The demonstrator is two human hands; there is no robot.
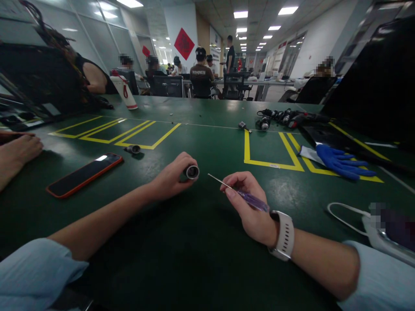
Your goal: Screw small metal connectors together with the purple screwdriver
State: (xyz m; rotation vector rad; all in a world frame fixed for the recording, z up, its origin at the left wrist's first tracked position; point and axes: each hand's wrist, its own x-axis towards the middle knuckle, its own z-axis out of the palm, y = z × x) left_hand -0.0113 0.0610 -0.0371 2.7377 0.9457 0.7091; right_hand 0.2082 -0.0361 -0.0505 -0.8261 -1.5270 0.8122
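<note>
Between the thumb and fingers of my left hand [173, 178] is a short dark cylindrical connector [192, 172], its round open end with a metal rim facing me. My right hand [248, 201] is closed around the clear purple handle of a screwdriver [253, 201]. Its thin shaft points up and left, and the tip stops a little short of the connector, not touching it. Both hands are just above the green tabletop [194, 242]. What lies inside the connector is too dark to make out.
A phone in an orange case [84, 175] and a loose connector part [132, 149] lie left. Another small connector [244, 126], a pile of dark connectors [264, 123] and blue gloves [340, 160] are right. A paper cup [125, 93] stands behind. Another person's hand [20, 151] rests far left.
</note>
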